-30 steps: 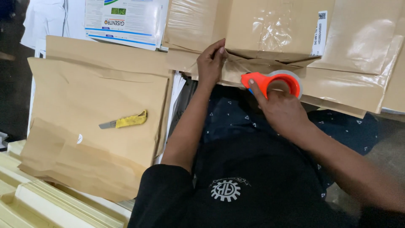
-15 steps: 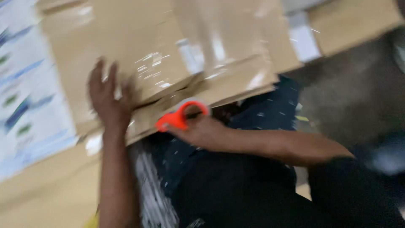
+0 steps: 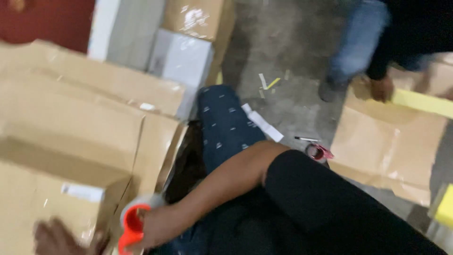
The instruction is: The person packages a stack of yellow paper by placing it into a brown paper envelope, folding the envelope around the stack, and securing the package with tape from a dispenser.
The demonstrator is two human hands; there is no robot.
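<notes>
At the bottom left of the frame my right hand is wrapped around the orange tape dispenser, its roll set against the edge of the brown carton, while my left hand lies spread flat on the carton face, apparently to steady it. I count one dispenser here, a second small tape roll on the floor at centre right, and one co-worker's hand on another carton at upper right.

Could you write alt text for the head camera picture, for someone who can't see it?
Seen from above, a person's right hand holds an orange tape dispenser against a cardboard box, while the left hand rests on the box. Across the grey floor, another person's hand touches a second box.
</notes>
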